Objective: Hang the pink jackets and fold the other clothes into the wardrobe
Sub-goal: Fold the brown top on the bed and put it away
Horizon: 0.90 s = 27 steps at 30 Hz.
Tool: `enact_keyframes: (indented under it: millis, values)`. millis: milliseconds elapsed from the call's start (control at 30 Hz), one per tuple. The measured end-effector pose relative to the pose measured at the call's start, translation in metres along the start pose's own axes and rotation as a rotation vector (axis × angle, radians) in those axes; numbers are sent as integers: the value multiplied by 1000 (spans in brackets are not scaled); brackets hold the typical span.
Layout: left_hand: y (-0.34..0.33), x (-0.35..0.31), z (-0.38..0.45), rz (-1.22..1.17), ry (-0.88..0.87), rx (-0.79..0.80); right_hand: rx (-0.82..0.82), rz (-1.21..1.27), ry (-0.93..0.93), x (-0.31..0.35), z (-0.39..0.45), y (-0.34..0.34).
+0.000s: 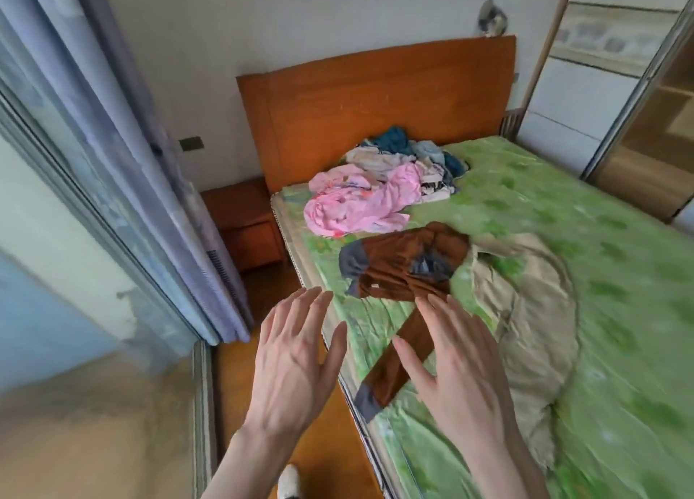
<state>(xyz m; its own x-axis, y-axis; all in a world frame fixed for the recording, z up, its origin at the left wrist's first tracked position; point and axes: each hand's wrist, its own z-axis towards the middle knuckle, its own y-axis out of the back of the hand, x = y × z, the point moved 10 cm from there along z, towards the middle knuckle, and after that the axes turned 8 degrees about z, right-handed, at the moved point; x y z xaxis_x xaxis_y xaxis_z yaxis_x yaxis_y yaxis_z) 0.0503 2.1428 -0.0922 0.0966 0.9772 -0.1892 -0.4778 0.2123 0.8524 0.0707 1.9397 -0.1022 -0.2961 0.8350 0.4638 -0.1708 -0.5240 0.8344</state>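
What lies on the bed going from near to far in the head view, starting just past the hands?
Brown garment with grey cuffs, nearest → pink jackets → mixed clothes pile of blue and white pieces → wooden headboard.

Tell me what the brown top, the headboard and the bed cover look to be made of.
Brown top: soft thin fabric, probably a knit, matte, since it crumples into fine folds; grey cuffs.
Headboard: wood or wood veneer, orange-brown with a slight sheen; faint carved lines show.
Bed cover: thin smooth cloth, green printed, creased and a little glossy, possibly synthetic.
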Motion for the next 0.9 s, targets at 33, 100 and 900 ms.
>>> enact_keyframes:
  millis: [33,100,900]
  values:
    - [-11,5,14,-12,-18,9,-5,-17,-25,-4,12,-5]
    - [-33,17,43,-38,-55,30,-16,-43,-84,-10,36,-15]
    - [-235,61,330,-331,-535,181,-174,-148,-683,-82,243,-93]
